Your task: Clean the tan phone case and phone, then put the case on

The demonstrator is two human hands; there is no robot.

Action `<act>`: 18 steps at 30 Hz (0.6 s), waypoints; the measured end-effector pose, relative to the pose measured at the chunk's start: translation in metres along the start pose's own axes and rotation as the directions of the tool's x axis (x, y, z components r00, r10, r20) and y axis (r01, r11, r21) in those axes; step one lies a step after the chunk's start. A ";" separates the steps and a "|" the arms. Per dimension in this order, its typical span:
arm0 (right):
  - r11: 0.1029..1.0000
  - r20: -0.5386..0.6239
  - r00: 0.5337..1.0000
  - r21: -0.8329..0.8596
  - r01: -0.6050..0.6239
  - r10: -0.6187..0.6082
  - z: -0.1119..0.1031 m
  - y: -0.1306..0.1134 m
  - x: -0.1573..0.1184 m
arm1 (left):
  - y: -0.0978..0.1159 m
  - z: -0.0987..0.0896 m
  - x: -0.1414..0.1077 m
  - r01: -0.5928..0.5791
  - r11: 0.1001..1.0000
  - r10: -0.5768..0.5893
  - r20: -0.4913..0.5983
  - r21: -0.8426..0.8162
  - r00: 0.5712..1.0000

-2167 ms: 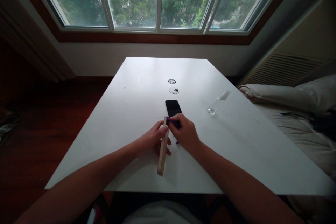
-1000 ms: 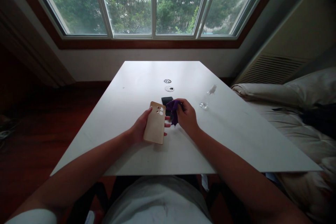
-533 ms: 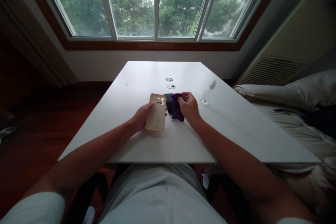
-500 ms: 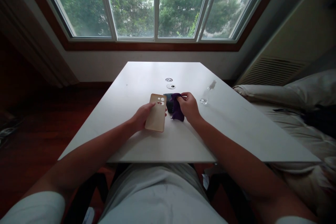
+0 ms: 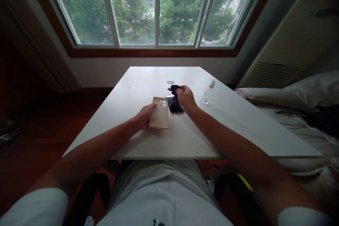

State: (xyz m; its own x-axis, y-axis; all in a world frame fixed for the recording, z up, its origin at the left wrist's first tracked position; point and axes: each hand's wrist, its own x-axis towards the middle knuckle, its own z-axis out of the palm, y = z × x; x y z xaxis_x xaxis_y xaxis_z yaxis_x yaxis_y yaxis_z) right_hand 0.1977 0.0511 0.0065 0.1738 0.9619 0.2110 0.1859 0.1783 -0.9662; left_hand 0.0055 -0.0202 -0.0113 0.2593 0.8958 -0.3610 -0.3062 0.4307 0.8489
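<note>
A beige phone case with camera cutouts at its top is gripped along its left edge by my left hand, its thumb on the face. Pinched in the fingers of my right hand is a bunched dark purple cloth. Beneath that cloth, flat on the white table, lies a phone with a dark, shiny screen. The cloth and my right hand cover part of it. Between the case and the phone there is little gap in view.
To the right of my right hand a clear spray bottle stands upright on the table. A round cable-hole cover is set in the tabletop farther back. Beyond the table is a window; a cushioned seat is at the right.
My right hand has lifted the cloth up and slightly left, and it now bunches up instead of hanging down. More of the phone shows. My left hand has tilted the case slightly.
</note>
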 end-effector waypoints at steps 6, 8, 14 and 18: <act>0.961 0.129 0.986 -0.241 0.132 -0.103 0.027 0.000 -0.029 | -0.002 0.002 -0.007 -0.101 0.994 0.102 -0.040 0.032 0.994; 0.933 0.131 0.976 -0.295 0.207 -0.175 0.025 0.001 -0.036 | -0.003 0.003 -0.008 -0.126 0.991 0.129 -0.073 0.036 0.989; 0.921 0.165 0.954 -0.262 0.287 -0.250 0.012 0.004 -0.048 | 0.000 0.006 -0.010 -0.180 0.984 0.178 -0.122 -0.002 0.976; 0.920 0.260 0.930 -0.224 0.321 -0.262 0.010 0.001 -0.054 | 0.001 0.009 -0.012 -0.222 0.975 0.218 -0.113 -0.023 0.969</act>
State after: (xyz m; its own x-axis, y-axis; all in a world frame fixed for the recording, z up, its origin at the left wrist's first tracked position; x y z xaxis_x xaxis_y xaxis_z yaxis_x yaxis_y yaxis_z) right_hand 0.1792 0.0012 -0.0068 -0.1380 0.9014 0.4105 0.4431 0.4269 -0.7883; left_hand 0.0104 -0.0313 -0.0033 0.0811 0.9746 -0.2086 -0.3770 0.2237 0.8988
